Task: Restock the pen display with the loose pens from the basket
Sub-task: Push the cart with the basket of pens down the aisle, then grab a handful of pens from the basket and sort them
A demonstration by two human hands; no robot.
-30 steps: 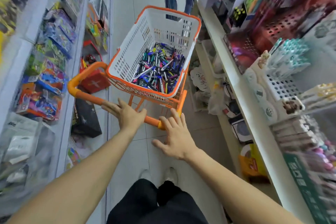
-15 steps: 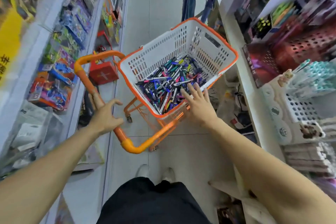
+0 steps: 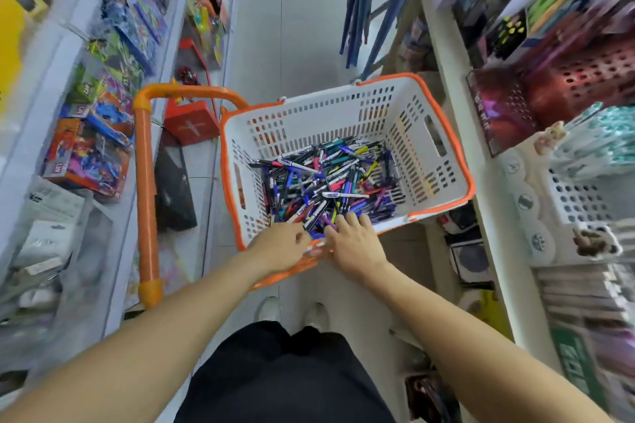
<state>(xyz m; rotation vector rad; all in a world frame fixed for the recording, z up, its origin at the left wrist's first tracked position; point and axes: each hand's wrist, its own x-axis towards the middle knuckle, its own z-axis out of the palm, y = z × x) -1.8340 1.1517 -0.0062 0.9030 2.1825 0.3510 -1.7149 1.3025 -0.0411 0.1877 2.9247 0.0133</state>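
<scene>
The loose pens lie in a mixed heap of blue, pink, black and white barrels on the floor of the white basket, which has an orange rim and slotted walls. Both hands reach over the basket's near rim into the near edge of the heap. The left hand has its fingers curled down among the pens; whether it has actually caught hold of any cannot be told, as the fingertips are buried and blurred. The right hand, just beside it and nearly touching, rests its fingers on top of the pens, bent at the knuckles; a grip cannot be made out there either.

To the left of the left hand stands the orange cart handle, running away from the person. Beyond it, a shelf of boxed toys. To the right of the right hand, a white shelf carries a pen display of teal-capped pens, blurred. Below the hands, black trousers and white shoes on the tiled floor.
</scene>
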